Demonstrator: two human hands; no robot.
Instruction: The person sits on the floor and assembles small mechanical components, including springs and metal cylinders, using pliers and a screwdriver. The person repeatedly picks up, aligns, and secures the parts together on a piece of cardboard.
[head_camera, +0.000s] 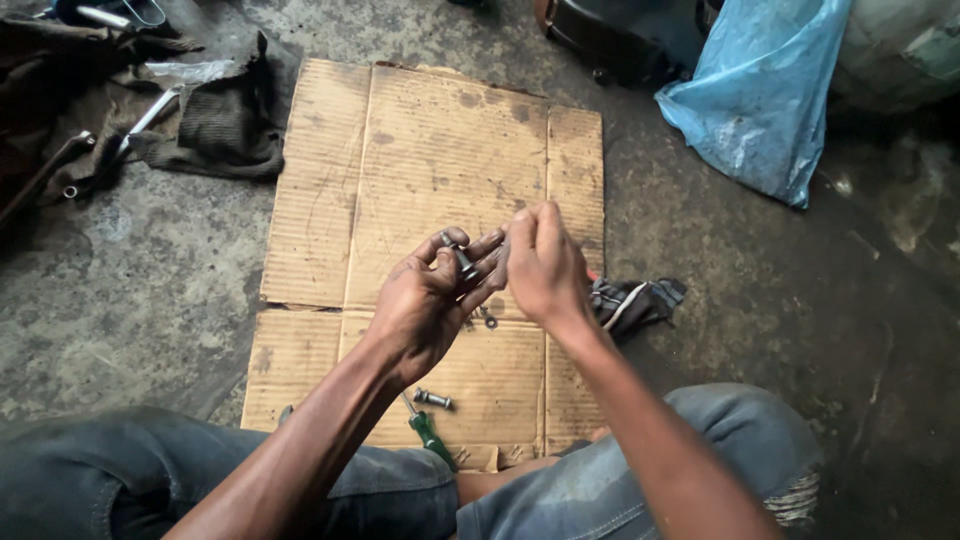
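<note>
A small dark metal part, short and bolt-like, sits in the fingers of the person's left hand, held up above the middle of a flattened sheet of brown cardboard. The left fingers curl around the part, gripping it between thumb and fingertips. The right hand is just beside the left, touching it, with its fingers bent and pinched together near the part's end; whether they actually grip the part cannot be told, since the back of the hand hides the fingertips.

Both bare forearms reach forward from the bottom edge, over knees in blue jeans; the right trouser leg is torn at the knee.

On the cardboard below the hands lies a small ring-shaped metal piece. Nearer the person lie a silver bolt and, just beside it, a screwdriver with a green handle.

To the right of the hands, off the cardboard's edge, a dark crumpled rag rests on the stained concrete floor. At the upper left, dark cloths hold a few long metal tools. At the upper right a blue plastic bag leans against dark objects.
</note>
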